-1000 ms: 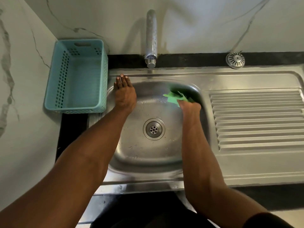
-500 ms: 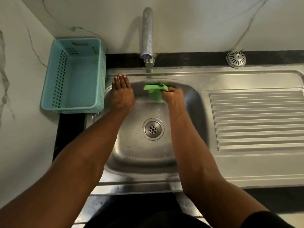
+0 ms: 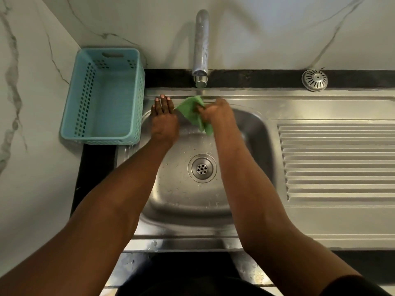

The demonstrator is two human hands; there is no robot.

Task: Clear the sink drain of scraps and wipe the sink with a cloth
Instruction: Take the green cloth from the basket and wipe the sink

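Gripping the green cloth point(image 3: 193, 113), the right hand point(image 3: 215, 111) is just beside the left hand point(image 3: 164, 118), which rests flat with straight fingers on the sink point(image 3: 252, 129) rim.

No text, label, brand, number or sign can be read on anything in view.

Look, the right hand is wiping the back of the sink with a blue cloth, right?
Almost. The cloth is green, not blue; the blue thing is the basket. In the head view the right hand grips that cloth at the back of the sink.
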